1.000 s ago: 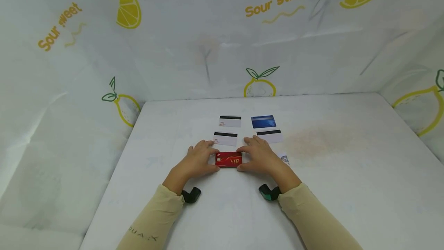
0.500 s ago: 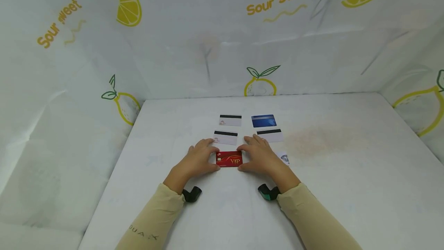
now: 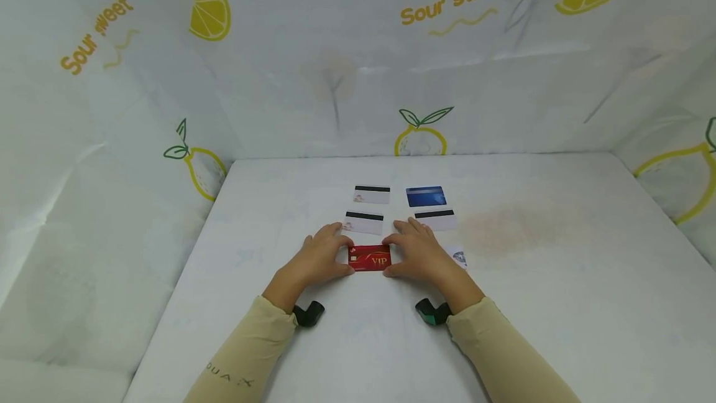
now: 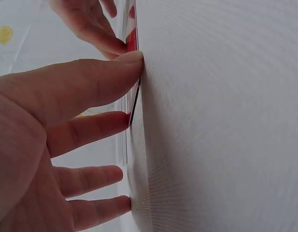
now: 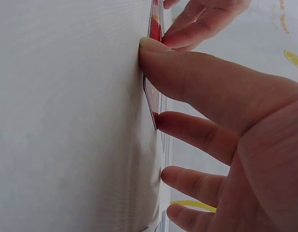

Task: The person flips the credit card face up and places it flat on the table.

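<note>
A red card printed "VIP" [image 3: 370, 259] lies before me on the white table, its long side running left to right. My left hand [image 3: 316, 260] pinches its left end, thumb at the near corner and index finger at the far one. At the right end my right hand [image 3: 418, 252] grips the same way. In the left wrist view, the thumb [image 4: 110, 77] and index finger touch the card's edge, other fingers spread. The right wrist view shows a matching hold, with the right thumb [image 5: 187, 72] on the near corner.
Beyond the hands lie two white striped cards, one farther [image 3: 371, 195] and one nearer [image 3: 363, 222]. To their right are a blue card [image 3: 426, 196] and another white striped card [image 3: 439, 220]. A white card with a printed emblem [image 3: 458, 257] is partly hidden by my right hand.
</note>
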`<move>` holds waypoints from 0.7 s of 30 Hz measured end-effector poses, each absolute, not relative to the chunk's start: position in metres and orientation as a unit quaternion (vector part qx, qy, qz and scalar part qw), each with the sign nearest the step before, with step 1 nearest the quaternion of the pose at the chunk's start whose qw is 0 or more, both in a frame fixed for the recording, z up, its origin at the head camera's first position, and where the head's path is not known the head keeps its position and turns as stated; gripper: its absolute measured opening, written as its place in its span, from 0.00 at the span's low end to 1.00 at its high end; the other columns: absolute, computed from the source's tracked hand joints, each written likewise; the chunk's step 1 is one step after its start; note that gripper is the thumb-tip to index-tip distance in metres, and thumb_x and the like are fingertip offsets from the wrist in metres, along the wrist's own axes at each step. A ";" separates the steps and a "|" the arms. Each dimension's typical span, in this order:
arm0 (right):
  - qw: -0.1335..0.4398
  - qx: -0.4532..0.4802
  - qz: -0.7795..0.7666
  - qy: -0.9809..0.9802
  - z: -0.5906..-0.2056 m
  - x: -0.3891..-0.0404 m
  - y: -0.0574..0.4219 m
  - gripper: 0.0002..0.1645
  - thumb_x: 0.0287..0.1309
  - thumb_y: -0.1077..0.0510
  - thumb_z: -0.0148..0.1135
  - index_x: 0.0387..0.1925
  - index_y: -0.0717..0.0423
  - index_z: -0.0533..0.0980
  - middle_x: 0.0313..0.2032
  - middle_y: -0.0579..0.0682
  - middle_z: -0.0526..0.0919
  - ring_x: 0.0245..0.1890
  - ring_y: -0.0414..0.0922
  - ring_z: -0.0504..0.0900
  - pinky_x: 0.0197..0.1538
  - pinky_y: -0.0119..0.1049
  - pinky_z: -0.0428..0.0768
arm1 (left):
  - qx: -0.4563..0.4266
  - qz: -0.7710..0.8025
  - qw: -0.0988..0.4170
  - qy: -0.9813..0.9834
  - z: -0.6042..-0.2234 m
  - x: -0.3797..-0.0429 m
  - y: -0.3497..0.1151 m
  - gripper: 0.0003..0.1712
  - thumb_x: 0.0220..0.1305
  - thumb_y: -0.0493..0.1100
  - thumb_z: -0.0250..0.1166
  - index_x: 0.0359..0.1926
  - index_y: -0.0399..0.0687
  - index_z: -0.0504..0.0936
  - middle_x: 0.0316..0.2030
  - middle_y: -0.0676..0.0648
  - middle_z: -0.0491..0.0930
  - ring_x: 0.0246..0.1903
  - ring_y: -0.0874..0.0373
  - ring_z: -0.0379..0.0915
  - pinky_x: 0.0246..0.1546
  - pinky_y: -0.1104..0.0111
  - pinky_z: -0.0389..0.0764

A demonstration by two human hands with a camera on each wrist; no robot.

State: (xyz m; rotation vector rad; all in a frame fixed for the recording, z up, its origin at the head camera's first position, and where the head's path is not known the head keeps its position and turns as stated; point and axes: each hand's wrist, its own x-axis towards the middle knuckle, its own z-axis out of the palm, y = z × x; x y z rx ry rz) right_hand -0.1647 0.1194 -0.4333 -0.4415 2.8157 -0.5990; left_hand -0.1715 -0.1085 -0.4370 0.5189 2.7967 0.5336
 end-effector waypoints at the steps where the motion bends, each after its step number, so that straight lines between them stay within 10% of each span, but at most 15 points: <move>1: 0.112 -0.152 -0.203 0.961 -0.433 -0.165 0.119 0.35 0.41 0.45 0.79 0.54 0.46 0.81 0.71 0.59 0.65 0.75 0.63 0.50 0.72 0.64 0.49 | 0.177 0.186 0.125 0.958 -0.437 -0.172 -0.109 0.28 0.50 0.51 0.76 0.54 0.54 0.83 0.71 0.42 0.63 0.72 0.45 0.54 0.65 0.36 0.59; 21: 0.085 -0.124 -0.214 0.965 -0.437 -0.211 0.106 0.38 0.55 0.44 0.70 0.65 0.54 0.72 0.65 0.58 0.73 0.66 0.60 0.68 0.67 0.59 0.66 | 0.183 0.203 0.141 0.952 -0.435 -0.172 -0.113 0.27 0.53 0.55 0.74 0.53 0.53 0.79 0.70 0.38 0.64 0.72 0.42 0.55 0.66 0.36 0.56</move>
